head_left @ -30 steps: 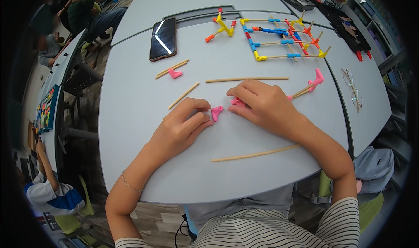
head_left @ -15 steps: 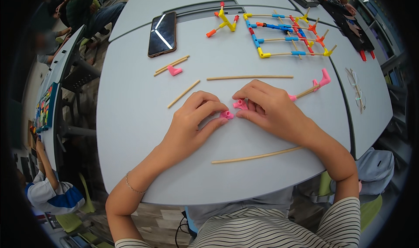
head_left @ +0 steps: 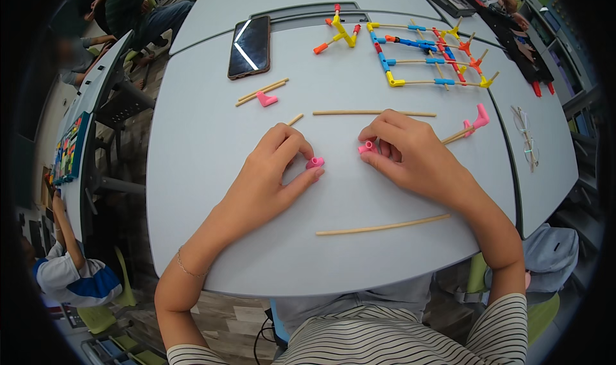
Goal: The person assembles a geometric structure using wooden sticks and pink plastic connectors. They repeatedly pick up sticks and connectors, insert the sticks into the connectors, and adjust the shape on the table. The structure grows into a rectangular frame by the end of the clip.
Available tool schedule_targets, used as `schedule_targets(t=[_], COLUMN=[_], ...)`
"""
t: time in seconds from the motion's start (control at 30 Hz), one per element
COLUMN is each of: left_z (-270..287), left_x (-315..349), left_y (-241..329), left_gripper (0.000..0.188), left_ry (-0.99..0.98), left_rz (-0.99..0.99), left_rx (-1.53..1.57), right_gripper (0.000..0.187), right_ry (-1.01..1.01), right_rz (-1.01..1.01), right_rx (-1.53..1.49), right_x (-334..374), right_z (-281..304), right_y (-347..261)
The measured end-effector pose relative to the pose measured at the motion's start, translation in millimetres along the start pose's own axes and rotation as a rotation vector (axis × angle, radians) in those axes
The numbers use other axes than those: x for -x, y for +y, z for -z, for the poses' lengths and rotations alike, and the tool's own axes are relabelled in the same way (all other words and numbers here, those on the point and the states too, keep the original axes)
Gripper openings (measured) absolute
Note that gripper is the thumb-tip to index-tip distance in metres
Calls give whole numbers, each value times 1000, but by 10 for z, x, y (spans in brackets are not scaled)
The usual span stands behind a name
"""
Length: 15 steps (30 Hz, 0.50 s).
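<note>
Pink connectors (head_left: 315, 163) are between the far dowel (head_left: 374, 113) and near dowel (head_left: 383, 225); the left hand (head_left: 273, 167) pinches one, the right hand (head_left: 414, 152) another; a good hold keeps fingertips clear of the open ends.

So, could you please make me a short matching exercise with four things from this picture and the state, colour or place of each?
Things:
1. Phone
2. Left hand
3. Stick frame
4. Backpack

Descriptions:
A. joined with yellow, blue and red pieces
B. off the table, at the lower right
C. flat, with white glare on its dark screen
D. holding a pink connector

Right pairs: 1-C, 2-D, 3-A, 4-B
</note>
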<state>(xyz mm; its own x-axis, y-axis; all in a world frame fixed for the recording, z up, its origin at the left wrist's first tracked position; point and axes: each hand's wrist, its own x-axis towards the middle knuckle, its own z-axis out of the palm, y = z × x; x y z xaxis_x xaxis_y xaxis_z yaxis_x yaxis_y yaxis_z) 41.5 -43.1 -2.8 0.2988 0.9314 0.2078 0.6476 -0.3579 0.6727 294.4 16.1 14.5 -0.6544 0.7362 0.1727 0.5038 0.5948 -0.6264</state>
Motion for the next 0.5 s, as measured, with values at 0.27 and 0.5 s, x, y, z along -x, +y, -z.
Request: schedule_targets(t=[0.27, 0.5], left_z=[177, 149], left_x=[-8, -4], left_y=[36, -10], left_gripper=[23, 16], left_ry=[-131, -123], left_rz=[110, 85], left_rx=[114, 191], right_gripper=[18, 17], right_ry=[-35, -57], right_rz=[-26, -22], right_rx=[-59, -49], right_x=[-38, -37], right_z=[86, 74], right_y=[49, 14])
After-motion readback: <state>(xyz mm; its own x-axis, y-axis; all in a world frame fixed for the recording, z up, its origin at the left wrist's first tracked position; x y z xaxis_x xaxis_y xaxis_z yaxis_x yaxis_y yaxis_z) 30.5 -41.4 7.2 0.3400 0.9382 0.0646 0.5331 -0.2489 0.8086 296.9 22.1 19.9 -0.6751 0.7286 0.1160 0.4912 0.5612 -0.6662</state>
